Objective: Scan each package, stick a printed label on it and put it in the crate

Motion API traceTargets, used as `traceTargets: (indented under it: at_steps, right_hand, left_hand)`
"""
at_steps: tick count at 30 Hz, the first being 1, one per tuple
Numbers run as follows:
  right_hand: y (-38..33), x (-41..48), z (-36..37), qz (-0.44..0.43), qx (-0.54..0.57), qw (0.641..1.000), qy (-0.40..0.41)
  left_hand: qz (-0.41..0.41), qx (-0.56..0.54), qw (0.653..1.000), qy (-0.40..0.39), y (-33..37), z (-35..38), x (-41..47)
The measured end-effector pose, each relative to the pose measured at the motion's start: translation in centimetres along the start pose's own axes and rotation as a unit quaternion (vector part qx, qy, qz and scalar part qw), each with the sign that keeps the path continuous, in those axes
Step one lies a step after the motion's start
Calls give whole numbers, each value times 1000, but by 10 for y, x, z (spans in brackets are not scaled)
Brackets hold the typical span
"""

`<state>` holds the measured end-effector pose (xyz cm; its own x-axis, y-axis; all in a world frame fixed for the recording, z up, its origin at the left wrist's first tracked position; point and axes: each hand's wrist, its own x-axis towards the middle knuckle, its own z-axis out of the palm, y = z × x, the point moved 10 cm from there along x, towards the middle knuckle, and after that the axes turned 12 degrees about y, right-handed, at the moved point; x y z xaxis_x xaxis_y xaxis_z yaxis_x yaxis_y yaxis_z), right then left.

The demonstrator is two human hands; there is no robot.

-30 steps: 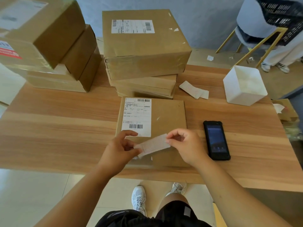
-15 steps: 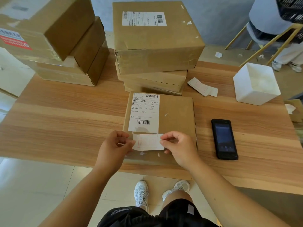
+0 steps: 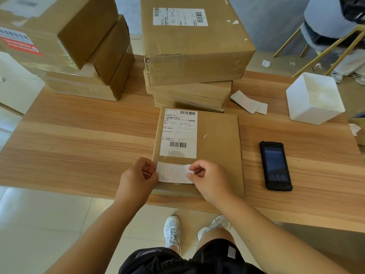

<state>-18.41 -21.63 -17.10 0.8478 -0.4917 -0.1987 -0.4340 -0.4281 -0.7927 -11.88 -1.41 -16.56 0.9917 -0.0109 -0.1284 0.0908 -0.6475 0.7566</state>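
- The left hand (image 3: 136, 178) and right hand (image 3: 209, 180) each pinch one end of the small label (image 3: 174, 172).
- It lies sideways between them, over the near end of the flat cardboard box (image 3: 217, 147).

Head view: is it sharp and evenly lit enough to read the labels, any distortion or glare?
Head view: wide-angle bowing curves the table edges and tilts the stacked boxes; light is soft, shadows faint; barcodes on the shipping label are crisp, fine print soft; the small label between left hand and right hand shows pale red print; the white bin looks nearly washed out.
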Motion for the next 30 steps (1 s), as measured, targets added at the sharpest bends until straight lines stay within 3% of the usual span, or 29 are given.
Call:
traceTargets:
  at_steps: [7,11,19,25,30]
  right_hand:
    - [-12,-1,7,-75,-123,989,-24]
    - [-19,-3,8,-120,-249,961,-23]
    - [-9,-15,-4,-192,-281,940,-8]
    - [2,-14,-26,-195,-293,936,-9]
    - [10,14,-63,-124,-206,970,-22]
  left_hand:
    - [119,69,990,-5,18,3,-5]
    - [157,83,984,-8,23,4,-9]
    - [213,100,972,-21,23,5,-18]
    - [187,57,980,-21,19,2,-15]
    - [76,27,997,-6,2,-2,5]
